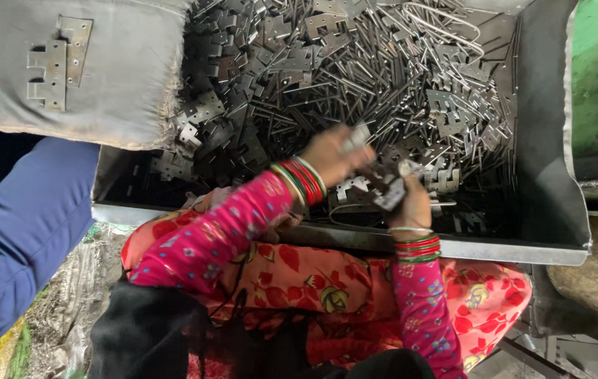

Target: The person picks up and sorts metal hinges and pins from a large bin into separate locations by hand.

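Far left, a blue sleeve; grey sack carrying two hinge plates, over the bin's left corner; left hand closed on a metal piece; right hand clamped on a hinge, near the front edge of the metal bin; loose hinges and pins fill it.

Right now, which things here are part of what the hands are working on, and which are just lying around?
In hand:
left hand and right hand, together on a hinge leaf
metal bin of hinge leaves and pins

Lying about:
assembled hinge on grey sack
blue sleeve
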